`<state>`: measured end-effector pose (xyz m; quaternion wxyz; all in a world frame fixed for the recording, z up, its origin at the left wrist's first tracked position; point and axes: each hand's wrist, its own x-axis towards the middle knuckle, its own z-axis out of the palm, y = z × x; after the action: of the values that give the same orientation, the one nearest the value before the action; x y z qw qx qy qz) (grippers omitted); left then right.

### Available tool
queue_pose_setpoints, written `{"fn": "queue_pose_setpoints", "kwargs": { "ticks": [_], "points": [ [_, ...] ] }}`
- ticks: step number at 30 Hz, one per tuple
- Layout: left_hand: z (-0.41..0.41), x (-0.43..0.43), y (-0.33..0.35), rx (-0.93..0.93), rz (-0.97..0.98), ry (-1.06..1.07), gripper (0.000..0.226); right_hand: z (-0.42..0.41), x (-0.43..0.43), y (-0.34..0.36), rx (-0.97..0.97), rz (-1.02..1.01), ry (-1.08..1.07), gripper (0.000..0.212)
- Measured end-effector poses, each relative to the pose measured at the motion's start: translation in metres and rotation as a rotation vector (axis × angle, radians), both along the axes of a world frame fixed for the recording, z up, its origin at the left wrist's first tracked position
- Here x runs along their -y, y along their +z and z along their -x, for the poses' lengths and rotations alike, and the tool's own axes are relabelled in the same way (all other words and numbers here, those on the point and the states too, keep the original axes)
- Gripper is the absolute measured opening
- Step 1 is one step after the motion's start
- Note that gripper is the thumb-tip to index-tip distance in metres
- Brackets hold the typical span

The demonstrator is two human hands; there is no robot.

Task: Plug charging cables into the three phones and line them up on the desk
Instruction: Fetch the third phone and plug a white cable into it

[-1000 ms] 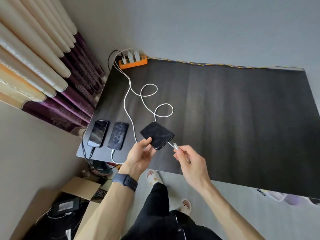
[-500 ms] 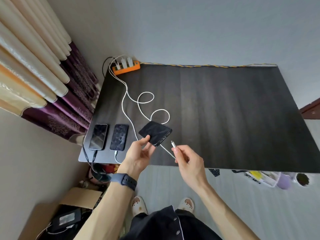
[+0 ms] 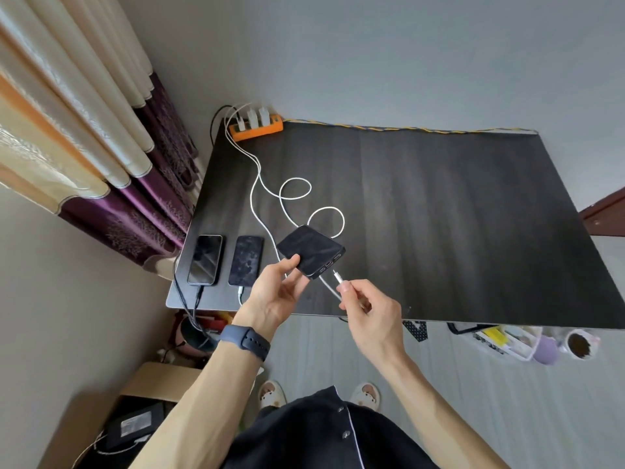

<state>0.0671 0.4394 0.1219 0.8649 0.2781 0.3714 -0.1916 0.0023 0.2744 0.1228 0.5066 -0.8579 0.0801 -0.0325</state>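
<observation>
Two dark phones lie side by side at the desk's near left corner: the left phone [image 3: 205, 259] has a black cable in its bottom end, the second phone [image 3: 246, 260] a white one. My left hand [image 3: 277, 294] holds a third black phone [image 3: 310, 250] tilted above the desk, its port end facing right. My right hand [image 3: 367, 311] pinches the plug of a white cable [image 3: 297, 197]; the plug tip [image 3: 336, 275] sits just short of the phone's port, apart from it. The cable loops back to an orange power strip [image 3: 257, 129].
The dark desk [image 3: 439, 214] stands against a grey wall, curtains [image 3: 84, 137] to its left. A braided cord runs along the desk's far edge. On the floor are a cardboard box [image 3: 111, 424] at left and small containers [image 3: 527, 343] at right.
The plug was at the phone's port a second ago, then came away; it now hovers just off the port. The head view shifted, showing more floor.
</observation>
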Motion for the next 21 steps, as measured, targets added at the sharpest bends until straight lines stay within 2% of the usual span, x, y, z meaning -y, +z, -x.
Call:
{"fn": "queue_pose_setpoints", "kwargs": {
  "ticks": [6, 9, 14, 18, 21],
  "points": [
    [0.004, 0.006, -0.003, 0.072, -0.041, -0.041, 0.03, -0.003, 0.002, 0.003, -0.073, 0.017, 0.031, 0.028],
    [0.005, 0.011, -0.002, 0.119, -0.074, -0.072, 0.021, -0.005, 0.004, 0.006, -0.136, -0.002, 0.046, 0.032],
    [0.005, 0.018, -0.001, 0.216, -0.144, -0.117, 0.017, -0.011, 0.011, 0.012, -0.256, -0.127, 0.001, 0.036],
    [0.004, 0.022, -0.001, 0.229, -0.207, -0.093, 0.03, -0.012, 0.015, 0.013, -0.29, -0.157, -0.01, 0.036],
    [0.002, 0.025, 0.002, 0.198, -0.322, -0.103, 0.039, -0.012, 0.017, 0.01, -0.304, -0.123, -0.001, 0.037]
  ]
}}
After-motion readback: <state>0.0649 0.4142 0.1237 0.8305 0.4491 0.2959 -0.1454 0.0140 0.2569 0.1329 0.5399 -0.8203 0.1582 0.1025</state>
